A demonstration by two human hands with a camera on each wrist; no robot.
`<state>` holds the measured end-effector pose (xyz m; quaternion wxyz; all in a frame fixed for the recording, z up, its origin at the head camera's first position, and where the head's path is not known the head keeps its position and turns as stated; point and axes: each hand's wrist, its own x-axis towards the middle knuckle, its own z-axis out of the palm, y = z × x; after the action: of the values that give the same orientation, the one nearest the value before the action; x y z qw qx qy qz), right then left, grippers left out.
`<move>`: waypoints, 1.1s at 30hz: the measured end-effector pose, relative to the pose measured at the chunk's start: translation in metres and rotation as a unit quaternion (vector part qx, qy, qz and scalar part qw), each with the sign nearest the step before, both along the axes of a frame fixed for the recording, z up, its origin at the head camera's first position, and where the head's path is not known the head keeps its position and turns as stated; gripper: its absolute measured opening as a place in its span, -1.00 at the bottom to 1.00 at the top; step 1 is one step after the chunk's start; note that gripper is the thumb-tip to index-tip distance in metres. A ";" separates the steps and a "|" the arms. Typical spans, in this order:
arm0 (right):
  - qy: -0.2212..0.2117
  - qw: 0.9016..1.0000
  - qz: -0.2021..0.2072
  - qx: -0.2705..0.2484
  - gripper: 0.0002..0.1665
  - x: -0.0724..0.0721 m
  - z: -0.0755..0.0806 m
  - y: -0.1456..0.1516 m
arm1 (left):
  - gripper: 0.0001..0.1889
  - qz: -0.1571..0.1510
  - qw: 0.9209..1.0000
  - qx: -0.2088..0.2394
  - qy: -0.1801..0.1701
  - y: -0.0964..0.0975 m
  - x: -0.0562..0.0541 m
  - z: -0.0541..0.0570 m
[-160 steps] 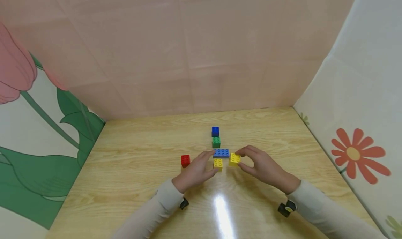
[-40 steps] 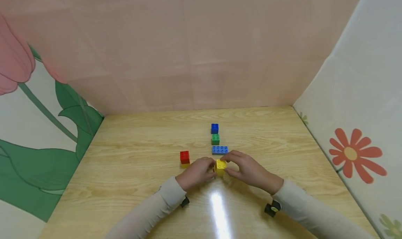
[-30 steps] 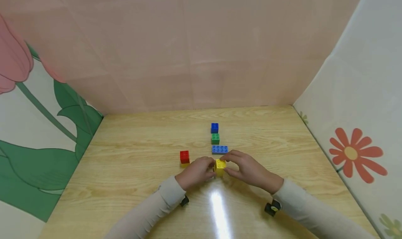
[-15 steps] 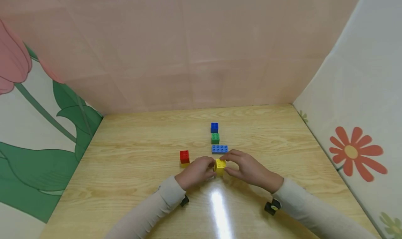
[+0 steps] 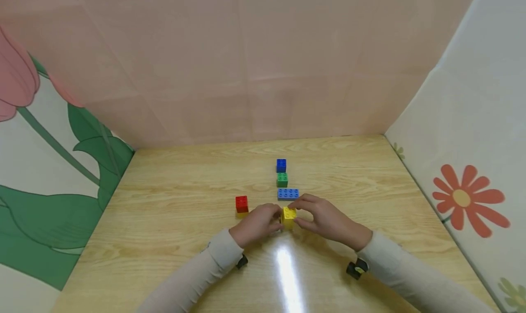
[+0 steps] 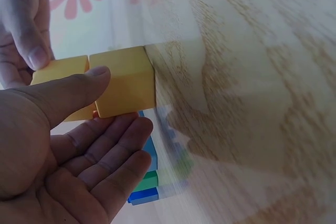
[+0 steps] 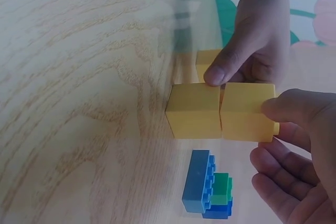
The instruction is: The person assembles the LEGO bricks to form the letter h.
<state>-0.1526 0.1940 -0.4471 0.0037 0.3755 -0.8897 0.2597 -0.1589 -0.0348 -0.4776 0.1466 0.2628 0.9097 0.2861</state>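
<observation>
Two yellow toy bricks stand one on the other on the wooden table, a thin seam showing between them. My left hand (image 5: 258, 224) pinches the lower yellow brick (image 6: 125, 82), its thumb reaching across the seam. From the other side, my right hand (image 5: 326, 219) pinches the upper yellow brick (image 7: 247, 111) between thumb and fingers. In the head view the upper brick largely hides the lower one. Left of the left hand, a red brick (image 5: 241, 203) sits on another yellow brick (image 5: 242, 215).
Behind the hands, a long light-blue brick (image 5: 288, 194), a green brick (image 5: 282, 180) and a dark blue brick (image 5: 281, 165) form a line running away from me. The wooden table (image 5: 176, 180) meets a pink cloth backdrop (image 5: 197, 75) and printed side panels.
Compared with 5.3 seconds ago, my right hand has brought its yellow brick leftward onto another yellow one. Yellow now shows beneath the red brick. During the last second both hands stay nearly still.
</observation>
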 end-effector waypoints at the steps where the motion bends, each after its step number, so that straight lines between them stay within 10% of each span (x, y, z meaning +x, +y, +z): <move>1: -0.001 1.000 -0.001 0.000 -0.63 0.000 0.000 0.000 | -0.69 0.000 1.000 0.001 -0.001 0.000 0.000 0.000; 33: 0.008 1.000 0.012 0.020 -0.64 -0.003 0.003 -0.002 | -0.69 0.005 1.000 -0.010 -0.020 0.001 -0.001 0.005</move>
<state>-0.1555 0.1922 -0.4442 0.0001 0.3880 -0.8903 0.2384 -0.1599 -0.0334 -0.4727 0.1655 0.2509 0.9107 0.2832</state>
